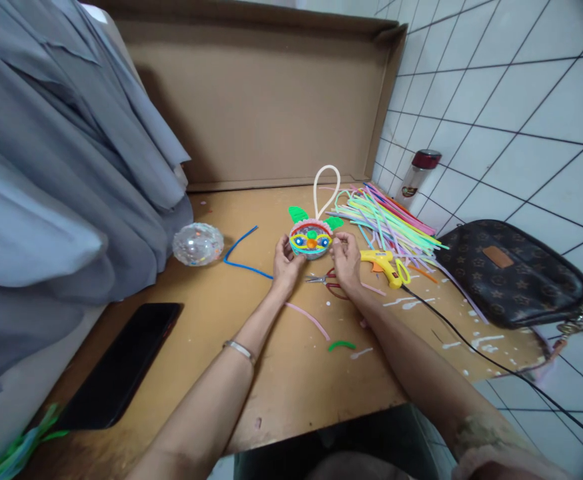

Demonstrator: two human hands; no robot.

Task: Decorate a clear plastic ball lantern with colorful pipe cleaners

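Note:
A round ornament (311, 242) with a colourful face, green ears and a white loop on top is held upright between my two hands. My left hand (287, 261) grips its left side, and my right hand (345, 257) has its fingers closed at the right side. Just below lie scissors (335, 285) with red handles, partly behind my right hand. A yellow glue gun (384, 265) lies to the right of that hand. One bent blue pipe cleaner (244, 265) runs toward my left wrist.
Many coloured pipe cleaners (391, 223) lie at the back right, near a bottle (414, 177) and a dark bag (516, 273). A clear ball (198, 244) and a black phone (121, 367) are on the left. A cardboard panel (266, 100) stands behind the wooden table (266, 400).

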